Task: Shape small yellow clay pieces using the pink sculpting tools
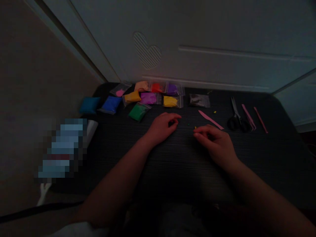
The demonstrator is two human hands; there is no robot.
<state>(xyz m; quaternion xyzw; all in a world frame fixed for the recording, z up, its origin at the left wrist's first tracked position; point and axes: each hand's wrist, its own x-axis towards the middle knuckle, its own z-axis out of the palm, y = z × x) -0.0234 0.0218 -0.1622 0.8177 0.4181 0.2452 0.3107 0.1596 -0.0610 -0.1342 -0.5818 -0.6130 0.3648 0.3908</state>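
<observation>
My right hand (217,144) pinches a tiny yellow bit of modelling clay (195,127) between thumb and fingertips, low over the dark table (172,171). To its left, my left hand (163,127) rests on the tabletop, index finger stretched out and thumb apart, with nothing visible in it. A tiny green speck (188,124) lies between the two hands. Just beyond my right hand is a flat pink modelling knife (210,119). A small yellow crumb (214,112) sits past that knife.
Bagged clay lines the back, including a green packet (137,112), a yellow packet (171,101) and a black packet (199,100). Scissors (236,115), pink tweezers (249,117) and a thin pink stick tool (261,119) lie right. A blurred-out device (63,148) stands left. A white panel (209,65) rises behind.
</observation>
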